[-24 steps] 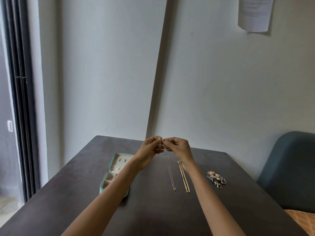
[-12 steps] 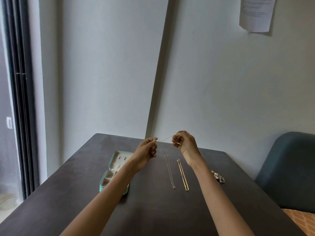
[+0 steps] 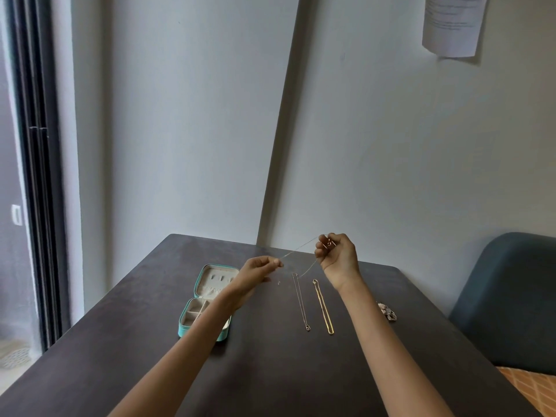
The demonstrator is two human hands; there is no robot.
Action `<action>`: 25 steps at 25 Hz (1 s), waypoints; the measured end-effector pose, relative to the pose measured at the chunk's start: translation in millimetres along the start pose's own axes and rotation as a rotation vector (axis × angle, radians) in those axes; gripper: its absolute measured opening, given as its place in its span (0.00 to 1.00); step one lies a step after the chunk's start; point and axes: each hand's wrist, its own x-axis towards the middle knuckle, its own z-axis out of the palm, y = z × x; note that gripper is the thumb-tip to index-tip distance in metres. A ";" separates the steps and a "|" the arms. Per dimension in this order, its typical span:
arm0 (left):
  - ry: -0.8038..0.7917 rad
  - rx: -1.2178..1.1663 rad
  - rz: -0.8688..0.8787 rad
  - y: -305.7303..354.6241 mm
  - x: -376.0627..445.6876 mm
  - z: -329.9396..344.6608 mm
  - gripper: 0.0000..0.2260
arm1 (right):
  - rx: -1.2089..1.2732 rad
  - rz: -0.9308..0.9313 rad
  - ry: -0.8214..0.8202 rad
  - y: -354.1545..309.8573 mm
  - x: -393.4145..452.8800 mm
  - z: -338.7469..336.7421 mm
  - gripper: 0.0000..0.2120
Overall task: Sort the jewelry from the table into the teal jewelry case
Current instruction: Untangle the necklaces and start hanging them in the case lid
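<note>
A thin chain necklace (image 3: pixel 299 249) is stretched in the air between both hands above the dark table (image 3: pixel 270 371). My left hand (image 3: pixel 258 273) pinches one end; my right hand (image 3: pixel 337 254) grips the other, with a small pendant at its fingers. The teal jewelry case (image 3: pixel 204 302) lies open at the left, partly behind my left forearm. A thin silver necklace (image 3: pixel 301 302) and a gold chain (image 3: pixel 323 308) lie stretched out side by side on the table between my arms. A cluster of small jewelry (image 3: pixel 388 311) sits right of my right forearm.
A dark blue-grey chair (image 3: pixel 505 296) stands at the table's right side. Walls close off the back, with a paper sheet (image 3: pixel 451 22) hung high up. A dark door frame (image 3: pixel 39 176) runs down the left.
My hands, held together a second ago, have drawn apart. The right hand rose and moved right, stretching the thin chain out between them.
</note>
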 end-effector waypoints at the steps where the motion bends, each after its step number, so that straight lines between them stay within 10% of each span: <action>1: 0.046 -0.061 -0.011 -0.6 1.6 -0.8 0.06 | 0.025 0.017 0.009 4.6 -0.2 -4.8 0.11; 7: 0.113 -0.597 -0.115 18.1 5.3 4.5 0.12 | 0.121 0.048 0.024 37.2 -1.2 -37.6 0.02; 12: 0.179 -0.114 -0.051 27.7 5.2 3.7 0.09 | 0.044 0.085 0.101 54.4 -1.5 -65.0 0.05; 17: 0.009 0.305 0.057 46.0 11.6 11.5 0.10 | -0.534 0.314 -0.012 71.2 -15.0 -71.7 0.10; 25: -0.114 0.468 0.007 56.3 31.5 33.5 0.25 | -0.668 0.313 -0.152 83.0 -25.5 -56.0 0.22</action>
